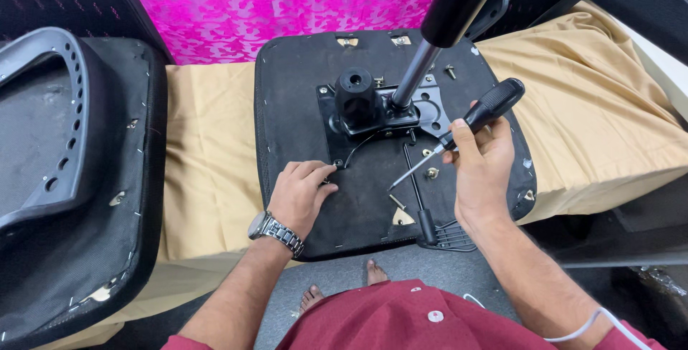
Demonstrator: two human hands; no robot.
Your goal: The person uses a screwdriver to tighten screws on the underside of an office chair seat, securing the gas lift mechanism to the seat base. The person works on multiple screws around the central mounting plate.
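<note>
At nine o'clock, a second seat [79, 178] upside down, grey armrest [50, 128] lying across it, on the tan-covered table [208, 149]. At centre, the seat base [301, 106] upside down, black underside up, metal plate [380, 117] fixed on it, gas cylinder [437, 27] rising from the plate toward one o'clock. Left hand [301, 196], steel watch [276, 232] on the wrist, resting on the base at seven o'clock of the plate, fingertips [322, 174] curled down at a small bolt [337, 164] by the plate's corner; grip there pinching or merely steadying, cannot tell which. Right hand [484, 171] at four o'clock of the plate, grip clenched round the black handle of a screwdriver [459, 131], shaft slanting down toward eight o'clock, tip hanging just above the base, between the two hands and short of the bolt. Lever [416, 192] with a ribbed paddle lying just below the tip, at six o'clock. Judged from this: best done by holding the bolt upright with the left fingertips, seating the tip squarely in its head before any turn, keeping the shaft in line with the bolt rather than slanted, pressing down firmly to avoid slipping onto the fabric. At three o'clock, more tan cloth over the table edge.
</note>
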